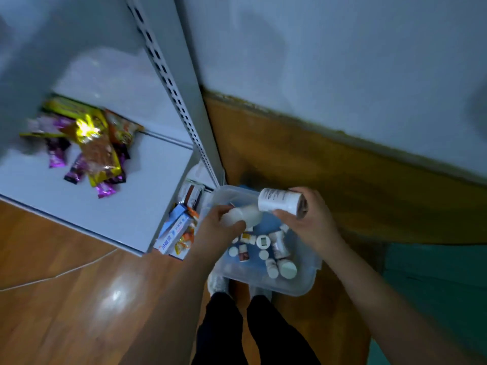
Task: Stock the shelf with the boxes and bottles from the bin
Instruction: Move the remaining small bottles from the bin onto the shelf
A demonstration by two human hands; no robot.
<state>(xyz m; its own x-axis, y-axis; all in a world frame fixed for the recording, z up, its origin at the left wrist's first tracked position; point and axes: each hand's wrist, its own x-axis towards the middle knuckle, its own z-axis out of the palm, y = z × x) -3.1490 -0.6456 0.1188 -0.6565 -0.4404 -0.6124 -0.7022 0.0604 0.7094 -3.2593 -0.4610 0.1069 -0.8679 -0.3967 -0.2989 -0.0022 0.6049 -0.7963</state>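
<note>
My right hand (pixel 308 222) is clamped on a labelled white bottle (pixel 280 201), and my left hand (pixel 221 227) is closed round a plain white bottle (pixel 245 216), both just above the bin (pixel 303 285). More small bottles (pixel 279 264) lie inside it. I judge this the pick-up step; next, carry both left to the shelf (pixel 105 214) and stand them upright.

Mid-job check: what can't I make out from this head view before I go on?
- Label text on the bottle in the right hand: too small and blurred.
- White bottle in the left hand: motion-blurred, partly covered by fingers.
- Small bottles in the bin: labels too small; some hidden under the hands.
- Upper shelves: cut off by the top edge.
</note>
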